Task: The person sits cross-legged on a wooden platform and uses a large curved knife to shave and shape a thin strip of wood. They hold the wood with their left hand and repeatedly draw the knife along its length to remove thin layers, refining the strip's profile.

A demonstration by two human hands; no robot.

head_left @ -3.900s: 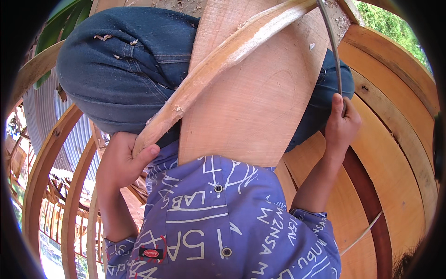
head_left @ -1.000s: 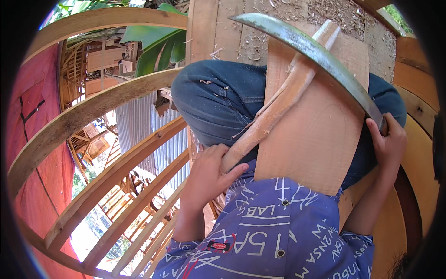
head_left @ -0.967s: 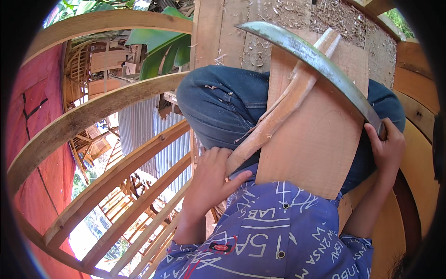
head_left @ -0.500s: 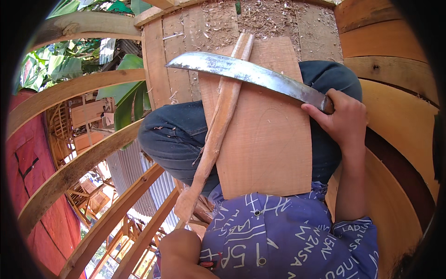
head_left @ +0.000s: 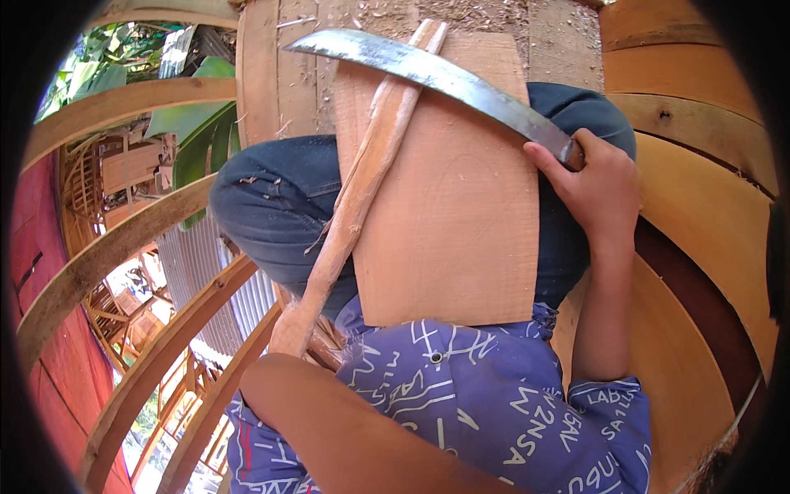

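Observation:
My right hand (head_left: 599, 177) grips the dark handle of a machete (head_left: 444, 81), fingers wrapped round it and thumb along its near side. The broad, curved blade points left and crosses over a roughly trimmed wooden stick (head_left: 368, 177). That stick slants from the far end of a flat board (head_left: 461, 206) down to the left, its near end beside my left elbow. The board rests across my lap, over my folded legs. My left forearm bends across my shirt toward the lower edge, and the left hand is out of view.
Wood shavings (head_left: 461, 12) litter the plank floor (head_left: 296, 90) beyond the board. On the left runs a railing of wooden slats (head_left: 115, 239), with leaves and corrugated metal sheets (head_left: 197, 255) past it. A wooden plank wall (head_left: 699, 181) stands close on my right.
My left arm has swung across my chest toward the lower right. The view has shifted slightly, so the board, stick and machete appear higher. My right hand keeps its grip.

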